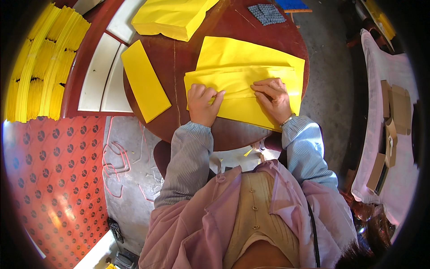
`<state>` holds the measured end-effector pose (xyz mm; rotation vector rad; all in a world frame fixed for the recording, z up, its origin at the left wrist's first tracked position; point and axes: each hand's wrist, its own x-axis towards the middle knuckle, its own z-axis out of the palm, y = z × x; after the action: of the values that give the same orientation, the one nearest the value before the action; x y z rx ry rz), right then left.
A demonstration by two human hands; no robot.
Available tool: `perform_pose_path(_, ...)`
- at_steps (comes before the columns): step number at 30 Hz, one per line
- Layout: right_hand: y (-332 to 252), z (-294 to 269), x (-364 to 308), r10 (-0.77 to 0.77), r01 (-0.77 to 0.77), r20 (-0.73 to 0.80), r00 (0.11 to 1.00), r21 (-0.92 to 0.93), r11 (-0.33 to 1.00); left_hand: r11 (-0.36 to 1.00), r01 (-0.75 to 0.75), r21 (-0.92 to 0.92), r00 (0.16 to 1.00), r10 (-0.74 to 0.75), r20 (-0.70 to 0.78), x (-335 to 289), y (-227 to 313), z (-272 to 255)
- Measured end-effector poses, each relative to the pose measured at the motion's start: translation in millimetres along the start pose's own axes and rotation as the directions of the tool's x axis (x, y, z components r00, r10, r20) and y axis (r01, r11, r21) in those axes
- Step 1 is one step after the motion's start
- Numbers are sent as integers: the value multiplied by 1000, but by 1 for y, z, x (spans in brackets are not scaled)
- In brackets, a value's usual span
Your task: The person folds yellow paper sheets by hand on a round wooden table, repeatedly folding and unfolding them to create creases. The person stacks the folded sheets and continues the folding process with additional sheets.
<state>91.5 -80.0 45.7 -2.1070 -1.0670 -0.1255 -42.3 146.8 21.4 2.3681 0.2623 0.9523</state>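
Sheets of yellow paper (253, 51) lie fanned on a round dark-red table (224, 136) in front of me. The top yellow sheet (237, 86) is folded over into a long band across the pile. My left hand (204, 104) is closed at the band's left end, with curled fingers and the thumb against the paper. Toward the right end, my right hand (274, 98) has thumb and fingertips drawn together at the sheet. The paper edge under the fingers is partly hidden.
A folded yellow strip (145, 81) lies on the table's left, with a thick yellow stack (172, 20) behind it. Bundled yellow papers (42, 67) stand far left. A grey bumpy pad (266, 14) lies at the table's far edge. Cardboard boxes (398, 110) sit on pink cloth (378, 67) at right.
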Motion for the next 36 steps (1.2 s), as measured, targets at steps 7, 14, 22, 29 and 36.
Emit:
perform_pose_path(7, -26, -22, 7, -59, 85, 81, 995, -379, 922, 992, -21, 121, 994, 8, 106, 11, 8, -3)
perform_pose_path(14, -36, 15, 28, -137, 157, 86, 987, -290, 944, 973, -227, 46, 954, 212, 213, 32, 14, -4)
perform_pose_path(22, -10, -23, -8, 16, -3, 67, 998, -200, 980, 992, -120, 29, 948, 106, 301, 3, 1, -48)
perform_pose_path(29, -7, -37, -13, 64, -55, 32, 997, -213, 975, 974, -186, 127, 964, 156, 217, 9, 6, -37)
perform_pose_path(36, -15, -30, 7, 138, -102, 58, 989, -413, 905, 937, -215, 277, 940, 121, 319, 21, 12, -25)
